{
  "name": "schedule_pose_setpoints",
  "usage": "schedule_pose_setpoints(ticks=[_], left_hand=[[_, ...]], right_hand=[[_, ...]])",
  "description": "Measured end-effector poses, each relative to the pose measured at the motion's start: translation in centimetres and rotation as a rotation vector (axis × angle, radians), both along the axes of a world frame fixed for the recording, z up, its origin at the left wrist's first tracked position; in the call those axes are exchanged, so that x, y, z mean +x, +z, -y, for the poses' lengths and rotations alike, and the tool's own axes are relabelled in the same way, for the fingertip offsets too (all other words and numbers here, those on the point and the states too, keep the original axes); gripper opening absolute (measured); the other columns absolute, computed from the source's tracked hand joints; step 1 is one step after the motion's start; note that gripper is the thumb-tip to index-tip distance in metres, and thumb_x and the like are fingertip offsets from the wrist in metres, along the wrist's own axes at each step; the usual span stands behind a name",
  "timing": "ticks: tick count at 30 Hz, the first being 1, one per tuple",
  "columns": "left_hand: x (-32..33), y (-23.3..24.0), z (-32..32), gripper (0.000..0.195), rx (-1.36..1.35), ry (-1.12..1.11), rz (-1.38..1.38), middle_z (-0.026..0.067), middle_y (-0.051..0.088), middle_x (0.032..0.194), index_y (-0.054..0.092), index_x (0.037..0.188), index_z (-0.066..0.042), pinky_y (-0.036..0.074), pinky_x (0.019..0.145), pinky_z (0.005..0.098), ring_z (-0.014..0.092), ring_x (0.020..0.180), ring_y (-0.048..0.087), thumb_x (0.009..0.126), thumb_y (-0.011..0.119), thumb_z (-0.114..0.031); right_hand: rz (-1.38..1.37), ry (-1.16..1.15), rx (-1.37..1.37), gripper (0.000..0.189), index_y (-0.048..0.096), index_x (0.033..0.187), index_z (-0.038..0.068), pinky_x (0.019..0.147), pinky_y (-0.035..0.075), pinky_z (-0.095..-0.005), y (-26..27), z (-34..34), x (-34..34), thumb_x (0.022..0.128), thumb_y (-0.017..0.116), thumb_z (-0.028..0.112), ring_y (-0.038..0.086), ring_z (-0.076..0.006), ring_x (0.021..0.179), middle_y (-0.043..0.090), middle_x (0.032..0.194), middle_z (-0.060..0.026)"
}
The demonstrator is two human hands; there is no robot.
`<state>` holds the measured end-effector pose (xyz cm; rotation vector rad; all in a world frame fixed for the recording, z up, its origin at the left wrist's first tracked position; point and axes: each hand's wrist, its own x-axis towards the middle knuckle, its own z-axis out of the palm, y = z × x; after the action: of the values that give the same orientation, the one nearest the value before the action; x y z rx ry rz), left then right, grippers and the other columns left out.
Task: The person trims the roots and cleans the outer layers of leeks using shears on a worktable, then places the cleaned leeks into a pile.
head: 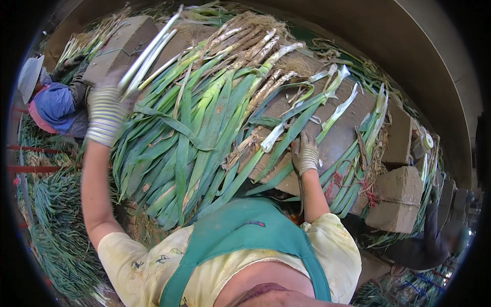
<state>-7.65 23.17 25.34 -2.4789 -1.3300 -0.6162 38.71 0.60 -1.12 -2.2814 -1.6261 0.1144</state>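
Note:
My left hand (pixel 105 105), in a striped knit glove, is blurred beside white, cleaned leek stalks (pixel 147 57) at the upper left. Whether its fingers grip them cannot be made out. My right hand (pixel 305 151), in a similar soiled glove, rests low over the work surface (pixel 278 105), where a leek's green leaf (pixel 289 172) passes beneath it. Its fingertips are partly hidden. Between my hands lies a big heap of leeks (pixel 207 103), their muddy roots (pixel 261 28) pointing away from me. Torn pale sheaths show on a leek (pixel 341 107) beyond my right hand.
Earth-coloured blocks (pixel 395 199) stand at the right, near leeks with red twine (pixel 337 182). Another block (pixel 121 42) is at the upper left. A co-worker (pixel 57 101) bends at the far left above stacked leeks (pixel 63 230). A curved wall (pixel 418 42) borders the far side.

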Motion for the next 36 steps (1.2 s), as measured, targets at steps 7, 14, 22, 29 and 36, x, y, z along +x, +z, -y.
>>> schedule_pose_setpoints(ticks=[7, 14, 22, 29, 36], left_hand=[[18.9, -11.7, 2.9, 0.052, -0.458, -0.060, -0.209, 0.0188, 0.061, 0.125, 0.051, 0.133, -0.004, 0.048, 0.098, 0.0457, 0.034, 0.120, 0.056, 0.091, 0.064, -0.033], [21.2, -12.7, -2.7, 0.059, -0.804, 0.266, -0.129, 0.0267, 0.066, 0.115, 0.060, 0.120, 0.001, 0.051, 0.094, 0.0454, 0.038, 0.107, 0.065, 0.079, 0.070, -0.040], [27.3, -12.2, 14.3, 0.049, -0.914, -0.163, 0.096, 0.0237, 0.067, 0.105, 0.061, 0.113, -0.002, 0.051, 0.090, 0.0458, 0.039, 0.100, 0.065, 0.074, 0.071, -0.031], [32.3, -17.7, 10.7, 0.055, -0.707, -0.192, 0.010, 0.0214, 0.061, 0.122, 0.057, 0.119, -0.002, 0.048, 0.095, 0.0483, 0.041, 0.115, 0.056, 0.077, 0.077, -0.031], [31.1, -19.1, 12.1, 0.071, -0.971, 0.039, -0.245, 0.0259, 0.062, 0.123, 0.054, 0.125, 0.002, 0.049, 0.097, 0.0460, 0.039, 0.111, 0.062, 0.077, 0.076, -0.045]], right_hand=[[0.003, -0.079, -0.102, 0.063, 0.044, 0.140, 0.004, 0.106, 0.036, -0.0551, 1.4, -0.4, -1.8, 0.086, 0.062, 0.029, 0.046, -0.0448, 0.125, 0.052, 0.136, -0.0226], [-0.062, 0.001, -0.226, 0.059, 0.052, 0.133, 0.010, 0.102, 0.041, -0.0515, 3.6, 0.6, 0.4, 0.081, 0.068, 0.032, 0.052, -0.0415, 0.117, 0.057, 0.128, -0.0198], [-0.428, -0.019, -0.010, 0.049, 0.065, 0.121, 0.012, 0.095, 0.047, -0.0464, 3.0, 4.0, 3.8, 0.073, 0.073, 0.018, 0.057, -0.0398, 0.110, 0.065, 0.111, -0.0199], [-0.621, 0.016, 0.189, 0.042, 0.068, 0.114, 0.006, 0.088, 0.049, -0.0468, 1.4, 5.0, 4.7, 0.075, 0.072, 0.022, 0.061, -0.0429, 0.097, 0.066, 0.100, -0.0233], [-0.653, 0.200, 0.053, 0.037, 0.069, 0.108, 0.008, 0.086, 0.049, -0.0489, 4.3, 6.0, 1.7, 0.077, 0.070, 0.026, 0.061, -0.0432, 0.095, 0.067, 0.100, -0.0226]])
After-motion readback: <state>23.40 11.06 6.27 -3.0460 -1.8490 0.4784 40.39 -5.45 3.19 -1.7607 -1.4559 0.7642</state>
